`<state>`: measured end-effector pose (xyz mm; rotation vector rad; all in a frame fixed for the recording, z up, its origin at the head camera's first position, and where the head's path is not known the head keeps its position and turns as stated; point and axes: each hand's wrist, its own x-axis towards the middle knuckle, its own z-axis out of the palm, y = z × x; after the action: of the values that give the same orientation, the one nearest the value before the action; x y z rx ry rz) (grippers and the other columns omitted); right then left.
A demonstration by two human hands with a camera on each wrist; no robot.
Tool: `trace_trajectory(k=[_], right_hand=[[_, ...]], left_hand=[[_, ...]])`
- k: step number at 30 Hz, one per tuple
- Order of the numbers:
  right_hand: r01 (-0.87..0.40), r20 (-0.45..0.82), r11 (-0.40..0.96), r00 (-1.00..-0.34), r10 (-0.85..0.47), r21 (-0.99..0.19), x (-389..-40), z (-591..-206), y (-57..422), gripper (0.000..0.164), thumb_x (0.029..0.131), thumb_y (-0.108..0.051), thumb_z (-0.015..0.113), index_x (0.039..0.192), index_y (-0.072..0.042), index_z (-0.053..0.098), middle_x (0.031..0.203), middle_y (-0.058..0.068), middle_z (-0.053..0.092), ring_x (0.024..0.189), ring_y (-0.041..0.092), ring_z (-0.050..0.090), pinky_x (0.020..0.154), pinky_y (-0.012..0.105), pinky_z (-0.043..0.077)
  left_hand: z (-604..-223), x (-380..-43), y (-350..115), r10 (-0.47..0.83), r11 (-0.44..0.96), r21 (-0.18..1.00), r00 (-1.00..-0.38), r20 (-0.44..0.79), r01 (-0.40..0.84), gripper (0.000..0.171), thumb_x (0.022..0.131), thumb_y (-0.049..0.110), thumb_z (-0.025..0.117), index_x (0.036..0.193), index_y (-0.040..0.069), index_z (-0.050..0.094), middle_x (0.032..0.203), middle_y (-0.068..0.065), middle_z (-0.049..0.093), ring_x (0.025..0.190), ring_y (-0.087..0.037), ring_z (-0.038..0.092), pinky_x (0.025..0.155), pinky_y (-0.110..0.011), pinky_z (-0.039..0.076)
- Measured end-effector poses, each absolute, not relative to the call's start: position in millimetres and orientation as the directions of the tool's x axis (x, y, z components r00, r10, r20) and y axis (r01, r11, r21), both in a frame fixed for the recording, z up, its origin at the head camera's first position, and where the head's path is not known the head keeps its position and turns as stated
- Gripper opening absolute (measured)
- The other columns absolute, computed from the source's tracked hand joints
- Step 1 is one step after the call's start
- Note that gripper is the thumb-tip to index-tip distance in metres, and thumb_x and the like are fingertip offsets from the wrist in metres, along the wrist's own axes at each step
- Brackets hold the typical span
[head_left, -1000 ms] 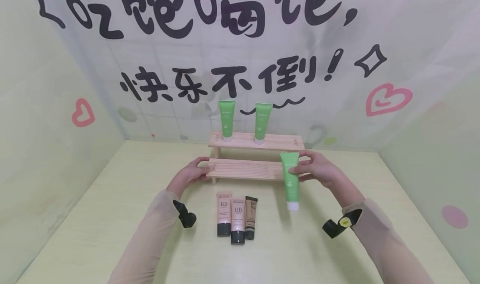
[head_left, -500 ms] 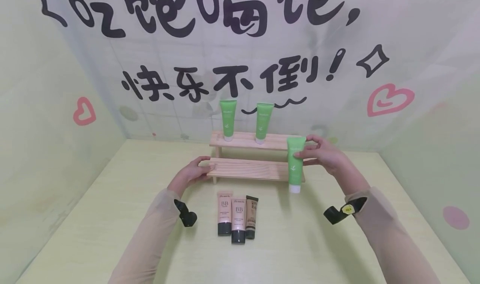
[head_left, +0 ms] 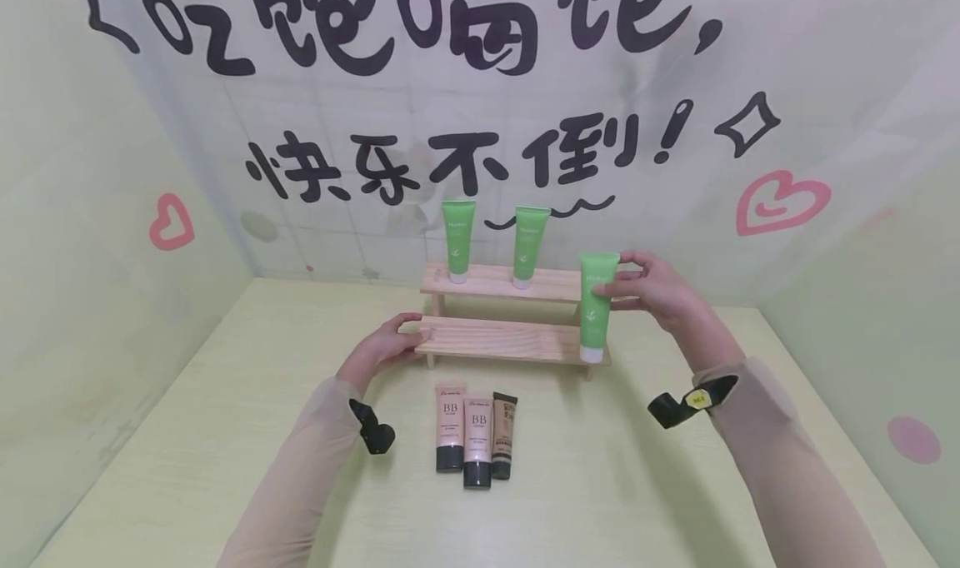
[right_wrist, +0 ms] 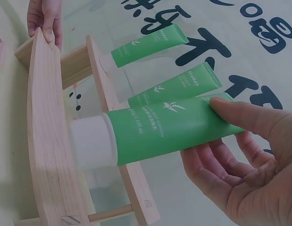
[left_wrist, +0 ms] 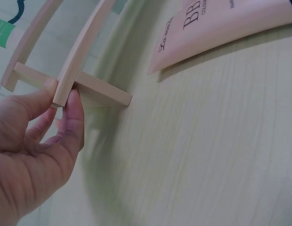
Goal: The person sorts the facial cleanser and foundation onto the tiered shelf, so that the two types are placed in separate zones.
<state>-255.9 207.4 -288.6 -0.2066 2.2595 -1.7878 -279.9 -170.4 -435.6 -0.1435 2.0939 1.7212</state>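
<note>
My left hand (head_left: 386,345) pinches the left end of the lower step of a two-tier wooden shelf (head_left: 487,340), thumb above and fingers beneath, as the left wrist view shows. In my right hand (head_left: 656,291) a green cleanser tube (head_left: 596,311) is held by its upper part, white cap down. The cap overlaps the right end of the lower step in the head view; in the right wrist view the tube (right_wrist: 150,127) lies between thumb and fingers. Two matching green tubes, one at the left (head_left: 458,239) and one near the middle (head_left: 529,243), stand cap down on the upper step.
Before the shelf, two pink BB cream tubes (head_left: 450,422) with black caps lie on the pale table (head_left: 225,435), beside a brown tube (head_left: 503,430). A printed cloth backdrop (head_left: 345,243) rises behind the shelf, with side walls at left and right.
My right hand has carried the green cleanser tube upward and slightly right, from in front of the shelf to the lower step's right end. The left hand keeps its grip on the shelf.
</note>
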Motion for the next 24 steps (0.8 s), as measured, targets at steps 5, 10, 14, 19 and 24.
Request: trace_trajectory(k=[5,10,14,19,24], right_hand=[[0.037,-0.092,0.236,-0.970,-0.223,-0.971,-259.3,-282.7,206.9,0.034,0.080,-0.002,0.067,0.103,-0.014,0.045,0.077,-0.012,0.063,0.073,0.004,0.063,0.072,0.027,0.056],[0.004,-0.043,0.197,-0.979,-0.198,-0.980,-265.6,-283.9,208.3,0.043,0.076,-0.010,0.074,0.109,-0.011,0.046,0.080,-0.011,0.064,0.073,0.005,0.065,0.072,0.026,0.055],[-0.017,-0.015,0.207,-0.989,-0.150,-0.978,-271.1,-284.1,207.7,0.057,0.074,-0.016,0.076,0.120,-0.006,0.043,0.091,-0.007,0.063,0.075,0.003,0.065,0.074,0.023,0.055],[-0.048,0.023,0.252,-0.995,-0.102,-0.967,-275.3,-279.3,204.4,0.049,0.081,-0.017,0.069,0.122,-0.011,0.042,0.095,-0.012,0.061,0.079,-0.002,0.063,0.086,0.022,0.048],[-0.083,0.070,0.171,-0.994,-0.085,-0.982,-278.9,-276.2,201.3,0.035,0.082,-0.009,0.067,0.108,-0.019,0.046,0.082,-0.019,0.063,0.075,-0.002,0.062,0.082,0.017,0.047]], left_hand=[[-435.4,-278.2,-173.1,0.221,0.207,0.926,-0.907,-0.358,-0.315,0.062,0.089,0.022,0.060,0.140,0.012,0.027,0.102,-0.012,0.052,0.074,-0.010,0.055,0.065,-0.018,0.048],[-435.4,-278.0,-170.5,0.187,0.223,0.913,-0.904,-0.385,-0.343,0.059,0.091,0.019,0.056,0.141,0.012,0.026,0.104,-0.012,0.050,0.074,-0.009,0.054,0.066,-0.017,0.048],[-429.8,-275.7,-168.9,0.176,0.212,0.904,-0.895,-0.409,-0.371,0.058,0.092,0.015,0.054,0.142,0.012,0.025,0.100,-0.009,0.050,0.070,-0.008,0.053,0.066,-0.019,0.048],[-414.1,-265.8,-166.7,0.192,0.209,0.907,-0.894,-0.405,-0.366,0.058,0.093,0.012,0.052,0.143,0.008,0.023,0.097,-0.009,0.050,0.070,-0.008,0.054,0.071,-0.022,0.049],[-424.0,-271.4,-167.6,0.169,0.224,0.905,-0.900,-0.401,-0.361,0.058,0.092,0.016,0.054,0.142,0.011,0.025,0.099,-0.009,0.051,0.071,-0.008,0.054,0.071,-0.021,0.049]])
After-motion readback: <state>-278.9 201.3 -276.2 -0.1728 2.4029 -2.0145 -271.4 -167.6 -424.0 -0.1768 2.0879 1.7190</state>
